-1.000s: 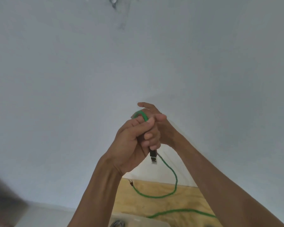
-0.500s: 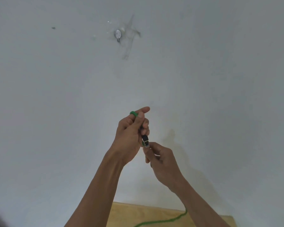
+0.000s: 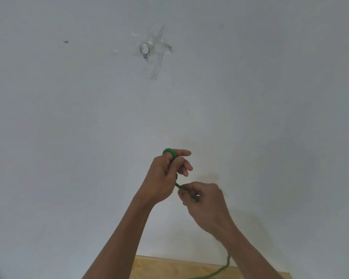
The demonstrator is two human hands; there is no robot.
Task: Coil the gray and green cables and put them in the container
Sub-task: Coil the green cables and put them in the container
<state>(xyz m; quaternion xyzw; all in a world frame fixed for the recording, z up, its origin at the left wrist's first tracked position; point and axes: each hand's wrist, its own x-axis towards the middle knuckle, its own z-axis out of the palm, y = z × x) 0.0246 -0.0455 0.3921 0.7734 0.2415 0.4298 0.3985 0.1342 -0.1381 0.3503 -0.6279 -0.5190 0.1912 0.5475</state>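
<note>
Both hands were raised in front of a pale wall (image 3: 69,137), above the far edge of the wooden tabletop (image 3: 169,268). The left hand (image 3: 165,176) gripped the green cable (image 3: 170,153), which looped over the top of its curled fingers (image 3: 184,168); the thumb pressed the loop against the index finger, and that finger pointed to the right. From the underside of the left hand a short run of the cable passed down to the right hand (image 3: 204,200), just below and to the right of it. The right hand pinched the cable between its thumb and curled fingers, and a bit of green showed inside the grip. The 2 hands were close together, nearly touching.

Behind the right forearm the cable came into sight again and hung down to the tabletop, where it lay across the wood near the far right corner and ran out of the bottom of the view.

High on the wall was a small metal hook (image 3: 144,49) stuck under strips of clear tape (image 3: 157,57), and a small dark speck (image 3: 65,41) sat well to its left.
</note>
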